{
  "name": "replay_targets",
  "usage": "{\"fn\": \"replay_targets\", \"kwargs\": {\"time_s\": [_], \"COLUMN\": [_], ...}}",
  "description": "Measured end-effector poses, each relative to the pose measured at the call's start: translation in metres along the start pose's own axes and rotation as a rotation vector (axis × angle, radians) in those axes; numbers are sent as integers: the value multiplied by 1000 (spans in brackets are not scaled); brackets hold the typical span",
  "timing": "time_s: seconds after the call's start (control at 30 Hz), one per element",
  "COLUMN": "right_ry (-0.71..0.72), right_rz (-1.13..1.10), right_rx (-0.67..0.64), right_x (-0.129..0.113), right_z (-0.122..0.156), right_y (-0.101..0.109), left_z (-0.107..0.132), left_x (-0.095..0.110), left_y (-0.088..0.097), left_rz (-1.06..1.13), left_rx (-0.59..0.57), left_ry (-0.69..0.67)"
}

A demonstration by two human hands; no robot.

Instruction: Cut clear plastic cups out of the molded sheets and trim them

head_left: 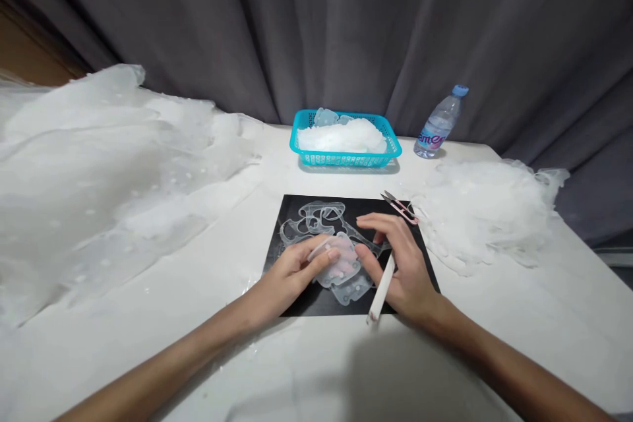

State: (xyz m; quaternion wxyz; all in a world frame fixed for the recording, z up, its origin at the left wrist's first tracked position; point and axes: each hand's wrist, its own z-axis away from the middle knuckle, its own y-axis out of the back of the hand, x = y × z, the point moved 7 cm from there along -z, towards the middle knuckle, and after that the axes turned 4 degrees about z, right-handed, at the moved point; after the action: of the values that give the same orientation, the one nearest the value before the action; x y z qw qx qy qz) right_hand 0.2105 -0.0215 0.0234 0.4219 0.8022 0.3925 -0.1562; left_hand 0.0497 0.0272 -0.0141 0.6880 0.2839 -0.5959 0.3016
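Observation:
On a black mat (297,303) lie several clear plastic cut-out pieces (316,216). My left hand (294,270) has its fingers curled on a small stack of these clear pieces (341,271). My right hand (400,264) rests at the stack's right edge, thumb and forefinger touching it. A white pen-like tool (382,291) is tucked along that hand's palm side, its tip pointing toward me. Small pink snips (399,206) lie at the mat's far right corner, just beyond my right fingers.
A turquoise basket (346,157) with white pieces stands at the back centre. A water bottle (439,124) leans at the back right. White sheer material is heaped at the left (99,165) and at the right (484,211). A grey curtain hangs behind the white table (316,369).

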Motion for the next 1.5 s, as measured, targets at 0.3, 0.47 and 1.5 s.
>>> {"fn": "replay_targets", "kwargs": {"time_s": [0.3, 0.47, 1.5], "right_ry": [-76, -121, -21], "right_rz": [-222, -217, 270], "right_rx": [-267, -251, -431], "right_x": [10, 13, 31], "right_z": [-5, -4, 1], "right_y": [-13, -11, -16], "left_z": [3, 2, 1], "left_x": [0, 1, -14], "left_y": [-12, -8, 1], "left_rz": [4, 37, 723], "left_rx": [-124, -72, 35], "left_ry": [52, 80, 340]}}
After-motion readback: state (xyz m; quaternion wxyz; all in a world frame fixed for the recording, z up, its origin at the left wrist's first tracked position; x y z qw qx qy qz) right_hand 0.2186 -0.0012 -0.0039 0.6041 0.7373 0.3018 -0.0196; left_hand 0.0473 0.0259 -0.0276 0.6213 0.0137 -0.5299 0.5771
